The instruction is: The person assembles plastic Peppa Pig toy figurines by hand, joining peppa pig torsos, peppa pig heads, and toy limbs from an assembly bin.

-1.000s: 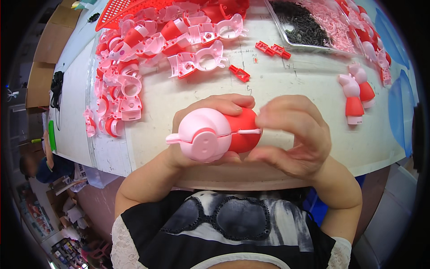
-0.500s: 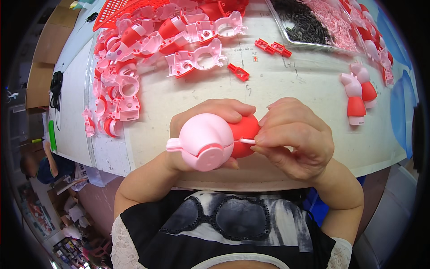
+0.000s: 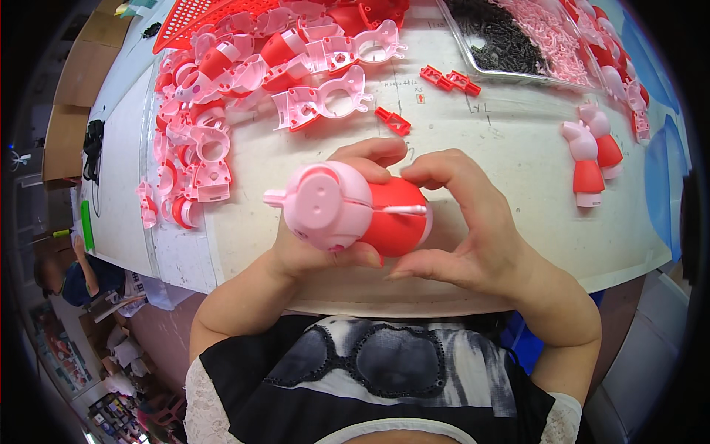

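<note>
My left hand [image 3: 299,255] is wrapped round a pig figure [image 3: 392,235] with a pink head and a red body, its fingers on the far side and its thumb on the near side. The snout faces up, and the red base points right. Along the seam of the body lies a thin pale pink arm piece [image 3: 405,210]. My right hand [image 3: 484,237] is spread in a wide C about the base, thumb and forefinger well apart. Its forefinger tip is close to the body; whether it touches, I cannot tell.
Pink and red shell halves [image 3: 214,148] are heaped at the left, by a red perforated basket [image 3: 177,29]. Red clips [image 3: 393,120] lie beyond my hands. A clear tray [image 3: 510,72] holds black and pink small parts. Two pig figures [image 3: 588,174] lie at the right.
The figure has turned in my left hand, so the snout shows higher and the body seam faces up. My right fingers have let go of the pale pink arm piece and spread apart.
</note>
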Available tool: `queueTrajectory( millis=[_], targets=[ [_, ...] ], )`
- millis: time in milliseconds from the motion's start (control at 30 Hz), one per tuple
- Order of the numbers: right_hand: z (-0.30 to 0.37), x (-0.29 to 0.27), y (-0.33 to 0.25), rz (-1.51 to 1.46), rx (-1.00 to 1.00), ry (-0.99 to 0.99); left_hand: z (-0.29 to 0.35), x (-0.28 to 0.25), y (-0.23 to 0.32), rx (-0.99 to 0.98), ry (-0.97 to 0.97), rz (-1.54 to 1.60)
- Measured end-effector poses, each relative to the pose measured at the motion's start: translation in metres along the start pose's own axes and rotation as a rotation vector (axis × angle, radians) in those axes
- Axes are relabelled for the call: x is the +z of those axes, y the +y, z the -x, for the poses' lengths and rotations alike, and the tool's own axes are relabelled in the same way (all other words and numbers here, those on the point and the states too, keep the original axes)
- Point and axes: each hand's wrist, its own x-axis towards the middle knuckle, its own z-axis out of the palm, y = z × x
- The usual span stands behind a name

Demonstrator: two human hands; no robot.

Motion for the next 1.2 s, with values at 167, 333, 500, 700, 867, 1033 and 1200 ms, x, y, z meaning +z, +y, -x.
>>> queueTrajectory(
  millis=[167, 333, 500, 700, 867, 1033, 1200],
  targets=[
    [0.002, 0.009, 0.006, -0.054, 0.039, 0.019, -0.001, 0.003, -0.002, -0.061, -0.028, 0.048],
    [0.002, 0.009, 0.001, -0.081, 0.054, 0.028, 0.003, 0.004, 0.003, -0.148, -0.005, 0.089],
    [0.002, 0.013, 0.003, -0.082, 0.061, 0.078, -0.001, 0.005, 0.006, -0.309, 0.057, 0.103],
    [0.001, 0.008, 0.006, 0.002, 0.135, 0.079, -0.011, 0.004, 0.01, -0.141, 0.097, 0.227],
    [0.003, 0.008, 0.006, 0.011, 0.149, 0.066, -0.007, -0.007, 0.015, -0.17, 0.081, 0.11],
    [0.004, 0.009, 0.009, -0.026, 0.156, 0.032, -0.007, -0.008, 0.014, -0.114, 0.061, 0.154],
    [0.007, 0.014, 0.007, -0.113, 0.251, -0.03, -0.004, -0.005, 0.017, -0.155, 0.062, 0.046]
  ],
)
